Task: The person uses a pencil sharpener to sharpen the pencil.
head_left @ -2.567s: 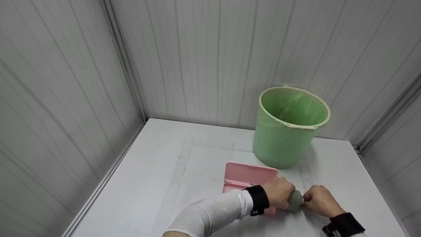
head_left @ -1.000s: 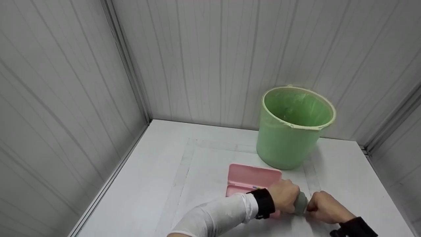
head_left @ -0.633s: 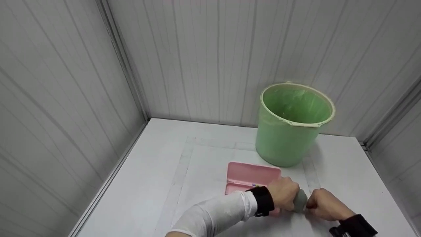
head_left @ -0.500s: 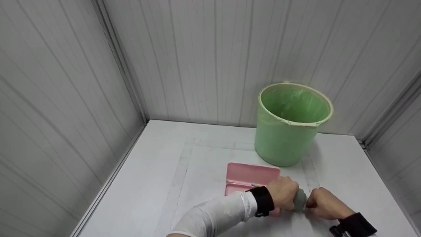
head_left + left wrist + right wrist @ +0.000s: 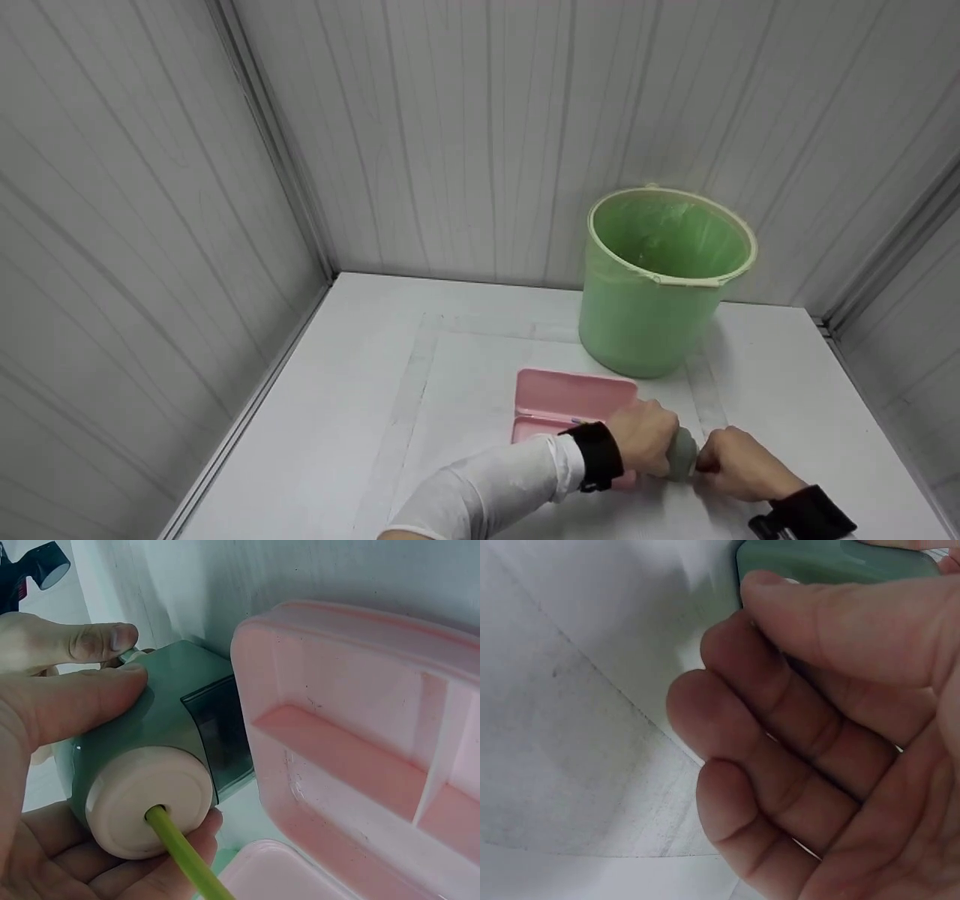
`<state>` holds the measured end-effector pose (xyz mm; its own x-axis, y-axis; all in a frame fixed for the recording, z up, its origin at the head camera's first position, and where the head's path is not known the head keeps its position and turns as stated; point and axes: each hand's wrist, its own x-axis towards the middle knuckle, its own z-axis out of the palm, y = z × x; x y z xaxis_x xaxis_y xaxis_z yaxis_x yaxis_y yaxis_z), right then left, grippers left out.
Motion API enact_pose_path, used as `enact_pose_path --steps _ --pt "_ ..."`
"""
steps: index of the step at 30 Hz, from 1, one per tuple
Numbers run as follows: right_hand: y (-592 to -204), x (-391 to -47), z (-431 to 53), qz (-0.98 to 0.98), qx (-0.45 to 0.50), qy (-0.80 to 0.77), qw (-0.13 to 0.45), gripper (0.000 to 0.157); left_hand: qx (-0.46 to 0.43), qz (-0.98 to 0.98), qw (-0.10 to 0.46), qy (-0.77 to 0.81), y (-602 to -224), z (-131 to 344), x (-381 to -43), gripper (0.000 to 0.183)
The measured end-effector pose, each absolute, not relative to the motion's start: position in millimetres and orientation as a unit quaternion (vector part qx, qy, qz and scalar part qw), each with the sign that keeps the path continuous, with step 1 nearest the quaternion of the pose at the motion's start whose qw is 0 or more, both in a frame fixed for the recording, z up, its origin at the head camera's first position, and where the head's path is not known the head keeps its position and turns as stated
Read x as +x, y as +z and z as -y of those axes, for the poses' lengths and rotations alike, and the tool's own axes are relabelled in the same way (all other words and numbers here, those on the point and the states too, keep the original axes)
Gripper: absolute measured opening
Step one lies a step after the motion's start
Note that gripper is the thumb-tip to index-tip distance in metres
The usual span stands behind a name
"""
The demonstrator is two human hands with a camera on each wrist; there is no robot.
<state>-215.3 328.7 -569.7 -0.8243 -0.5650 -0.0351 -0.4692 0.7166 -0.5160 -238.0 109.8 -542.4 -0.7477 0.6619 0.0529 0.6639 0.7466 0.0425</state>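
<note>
A grey-green pencil sharpener [image 5: 161, 716] with a pale round front and a dark clear shavings drawer is gripped by my left hand [image 5: 643, 436]. Its thumb lies along the body and its other fingers curl beneath. A yellow-green pencil [image 5: 187, 851] sticks out of the hole in the round front. At the sharpener's back end my right hand [image 5: 742, 461] pinches a small crank handle [image 5: 131, 655] between thumb and forefinger. In the right wrist view the remaining fingers are curled and the handle is mostly hidden. Beside the sharpener lies an open pink pencil case [image 5: 345, 750] with divided compartments.
Behind the hands stands a green bucket [image 5: 649, 322] with a pale rim, near the back wall [image 5: 450, 135]. The white tabletop [image 5: 360, 360] has tape strips on it and panelled walls on its sides.
My right hand has shifted slightly at the sharpener's crank end since the oldest frame, with its fingers lower. My left hand keeps its grip on the sharpener. The head view has drifted a little.
</note>
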Motion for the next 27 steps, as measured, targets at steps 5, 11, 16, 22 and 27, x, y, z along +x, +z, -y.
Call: enact_pose_path --steps 5,11,16,22,27 --pt "-566.6 -211.1 -328.2 -0.919 -0.292 -0.246 0.103 0.022 -0.354 0.935 0.015 -0.023 -543.4 -111.5 -236.1 0.028" --pt "-553.4 -205.8 -323.9 -0.913 -0.332 -0.224 0.073 0.030 -0.352 0.936 0.014 -0.019 -539.8 -111.1 -237.0 0.027" --pt "-538.5 -203.7 -319.2 -0.918 -0.343 -0.193 0.053 0.029 -0.358 0.933 0.009 -0.027 -536.7 -108.2 -240.5 0.028" --pt "-528.6 -198.6 -316.3 -0.927 -0.340 -0.159 0.015 0.038 -0.363 0.932 0.009 -0.024 -538.1 -109.4 -240.6 0.030" --pt "-519.5 -196.1 -317.0 -0.933 -0.323 -0.159 0.002 0.041 -0.370 0.929 0.011 -0.016 -538.1 -110.0 -241.1 0.030"
